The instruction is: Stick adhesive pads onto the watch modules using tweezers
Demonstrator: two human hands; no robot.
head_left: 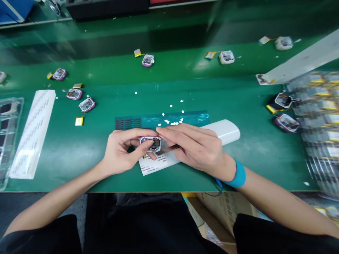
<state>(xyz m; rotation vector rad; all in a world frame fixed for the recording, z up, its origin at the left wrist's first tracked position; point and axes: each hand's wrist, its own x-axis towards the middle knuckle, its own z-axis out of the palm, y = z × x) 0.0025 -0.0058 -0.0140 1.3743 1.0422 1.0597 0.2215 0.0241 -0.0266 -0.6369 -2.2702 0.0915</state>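
Observation:
My left hand [123,150] holds a small device housing [150,144] with its circuit board facing up, the thumb on the board. Against the housing's right edge are the fingertips of my right hand [194,146], closed around metal tweezers [169,149]. A blue band circles the right wrist. Beneath both hands lies a printed white sheet [155,166], with a white roll [227,132] at its right end. Just behind is a teal film strip [169,118] bearing dark slots and small white stickers [174,124].
Opened housings with yellow batteries lie at the left [87,104], back [147,60] and right [286,122]. A white strip [33,134] and a clear tray [19,106] stand at the left. Stacked trays [323,134] and a white post [302,54] occupy the right.

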